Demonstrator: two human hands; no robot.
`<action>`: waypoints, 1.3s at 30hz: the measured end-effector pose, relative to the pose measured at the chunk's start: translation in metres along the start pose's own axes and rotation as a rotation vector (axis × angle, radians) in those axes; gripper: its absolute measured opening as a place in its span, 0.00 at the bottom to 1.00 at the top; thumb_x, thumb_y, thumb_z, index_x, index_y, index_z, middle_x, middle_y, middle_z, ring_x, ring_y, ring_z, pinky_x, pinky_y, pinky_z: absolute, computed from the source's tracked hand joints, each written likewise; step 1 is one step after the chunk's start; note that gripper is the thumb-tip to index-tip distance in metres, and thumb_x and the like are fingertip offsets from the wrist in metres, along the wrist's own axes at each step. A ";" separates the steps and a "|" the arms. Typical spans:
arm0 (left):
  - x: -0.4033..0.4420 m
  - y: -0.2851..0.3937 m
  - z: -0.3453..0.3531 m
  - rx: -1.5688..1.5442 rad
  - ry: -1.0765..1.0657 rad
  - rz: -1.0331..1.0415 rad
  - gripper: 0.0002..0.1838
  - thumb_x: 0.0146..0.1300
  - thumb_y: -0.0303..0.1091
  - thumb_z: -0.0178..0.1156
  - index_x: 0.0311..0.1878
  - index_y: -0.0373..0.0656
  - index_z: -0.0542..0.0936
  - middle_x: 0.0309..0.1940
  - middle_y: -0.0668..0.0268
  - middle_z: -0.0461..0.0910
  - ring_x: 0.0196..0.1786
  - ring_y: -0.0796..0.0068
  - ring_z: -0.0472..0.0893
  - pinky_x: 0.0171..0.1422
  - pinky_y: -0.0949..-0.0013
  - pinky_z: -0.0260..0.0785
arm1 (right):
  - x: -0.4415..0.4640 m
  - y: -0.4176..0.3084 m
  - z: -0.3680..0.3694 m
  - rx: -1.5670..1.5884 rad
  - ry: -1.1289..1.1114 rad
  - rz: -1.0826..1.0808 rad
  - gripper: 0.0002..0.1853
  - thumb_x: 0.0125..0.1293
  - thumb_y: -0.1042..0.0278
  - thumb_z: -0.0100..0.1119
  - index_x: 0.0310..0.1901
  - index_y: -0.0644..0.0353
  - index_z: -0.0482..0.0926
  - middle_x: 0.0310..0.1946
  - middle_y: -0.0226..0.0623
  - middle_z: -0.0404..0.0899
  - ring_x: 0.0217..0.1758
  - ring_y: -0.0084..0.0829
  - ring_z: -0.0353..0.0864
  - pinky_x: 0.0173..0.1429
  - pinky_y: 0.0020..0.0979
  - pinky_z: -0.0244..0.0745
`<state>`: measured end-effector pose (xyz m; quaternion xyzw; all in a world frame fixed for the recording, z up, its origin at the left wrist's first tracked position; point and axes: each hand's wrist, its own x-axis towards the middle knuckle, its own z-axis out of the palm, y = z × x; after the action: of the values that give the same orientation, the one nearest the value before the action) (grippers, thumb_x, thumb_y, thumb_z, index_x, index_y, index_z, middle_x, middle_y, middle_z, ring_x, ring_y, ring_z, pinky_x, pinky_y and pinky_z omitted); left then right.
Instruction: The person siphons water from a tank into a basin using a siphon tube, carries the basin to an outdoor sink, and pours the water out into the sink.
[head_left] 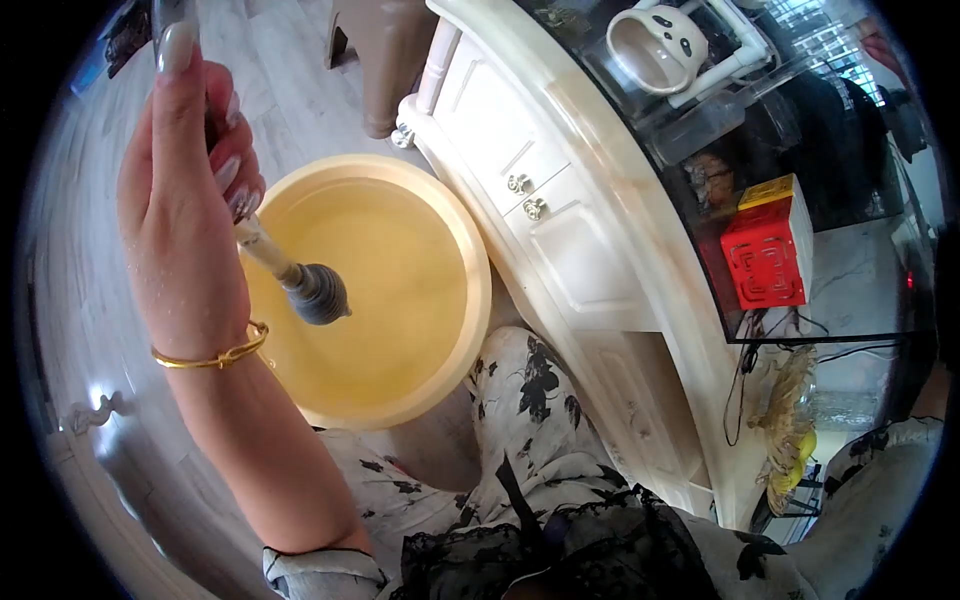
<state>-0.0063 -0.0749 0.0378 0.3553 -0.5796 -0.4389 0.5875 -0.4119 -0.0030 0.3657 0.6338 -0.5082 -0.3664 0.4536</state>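
Raised at the left, my left hand (pixel 190 170) has its fingers wrapped round a dropper-like tool with a clear tube and a ridged grey bulb (pixel 318 293). The tube's far end runs past my thumb out of the top of the view. The bulb hangs over a pale yellow basin (pixel 478 280) on the floor, which appears to hold liquid. A gold bracelet (pixel 215 360) circles my left wrist. On the right side my patterned sleeve (pixel 885 465) shows, but I cannot make out my right hand; a reddish shape at the upper right may be fingers or a reflection.
A white cabinet (pixel 560 230) with knobs stands right of the basin. On it is a glass tank (pixel 860 260) with reflections, near a panda-faced bowl (pixel 655 50), white pipes (pixel 725 75) and a red-and-yellow box (pixel 770 250). Cables (pixel 740 390) hang beside it. A brown furniture leg (pixel 380 70) stands beyond.
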 end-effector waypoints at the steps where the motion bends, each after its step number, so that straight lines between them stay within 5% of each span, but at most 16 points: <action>1: 0.000 0.000 0.000 0.012 0.019 -0.013 0.18 0.63 0.48 0.42 0.27 0.44 0.67 0.13 0.77 0.56 0.16 0.89 0.52 0.20 0.82 0.45 | 0.001 -0.004 -0.006 0.048 -0.017 0.000 0.17 0.45 0.57 0.62 0.35 0.55 0.74 0.31 0.37 0.78 0.37 0.38 0.75 0.41 0.35 0.69; 15: -0.001 0.001 0.002 0.024 0.011 0.007 0.17 0.62 0.49 0.42 0.27 0.45 0.67 0.13 0.77 0.56 0.16 0.90 0.53 0.20 0.83 0.46 | 0.004 0.016 0.020 0.163 0.050 0.104 0.16 0.48 0.57 0.59 0.37 0.57 0.75 0.32 0.42 0.77 0.38 0.41 0.75 0.40 0.37 0.69; 24: -0.001 0.001 0.004 -0.009 0.014 -0.014 0.16 0.63 0.47 0.43 0.27 0.45 0.67 0.13 0.78 0.56 0.16 0.90 0.53 0.20 0.83 0.45 | 0.003 -0.004 -0.005 -0.212 -0.122 0.011 0.14 0.53 0.59 0.52 0.37 0.57 0.74 0.33 0.40 0.77 0.36 0.35 0.76 0.40 0.33 0.69; 27: 0.000 0.001 0.003 -0.004 -0.003 -0.010 0.16 0.63 0.47 0.43 0.27 0.45 0.67 0.13 0.78 0.56 0.16 0.90 0.52 0.20 0.83 0.45 | 0.002 -0.011 -0.006 0.272 -0.124 0.221 0.15 0.56 0.60 0.48 0.39 0.62 0.74 0.33 0.40 0.77 0.36 0.33 0.76 0.38 0.32 0.71; 30: 0.000 0.001 0.002 0.020 -0.007 0.006 0.16 0.63 0.47 0.42 0.27 0.45 0.66 0.13 0.78 0.55 0.16 0.90 0.52 0.20 0.83 0.45 | 0.004 -0.020 0.000 1.424 0.031 0.818 0.16 0.58 0.62 0.44 0.39 0.67 0.74 0.32 0.41 0.77 0.34 0.32 0.76 0.35 0.29 0.72; 36: 0.000 0.002 0.003 0.019 0.009 -0.002 0.17 0.63 0.47 0.42 0.26 0.45 0.66 0.13 0.78 0.55 0.16 0.90 0.52 0.20 0.83 0.44 | 0.003 -0.034 -0.014 1.340 0.012 0.829 0.19 0.59 0.59 0.43 0.40 0.68 0.73 0.34 0.44 0.76 0.35 0.34 0.76 0.38 0.30 0.73; 39: 0.000 0.002 0.004 0.026 0.025 -0.008 0.17 0.63 0.46 0.41 0.26 0.44 0.67 0.13 0.77 0.56 0.16 0.90 0.53 0.20 0.83 0.45 | -0.003 -0.007 0.003 0.463 -0.050 0.295 0.18 0.60 0.59 0.42 0.41 0.66 0.73 0.35 0.44 0.76 0.36 0.34 0.76 0.42 0.33 0.71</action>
<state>-0.0099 -0.0741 0.0400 0.3708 -0.5763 -0.4293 0.5883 -0.4129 -0.0001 0.3577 0.6306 -0.6763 -0.1858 0.3324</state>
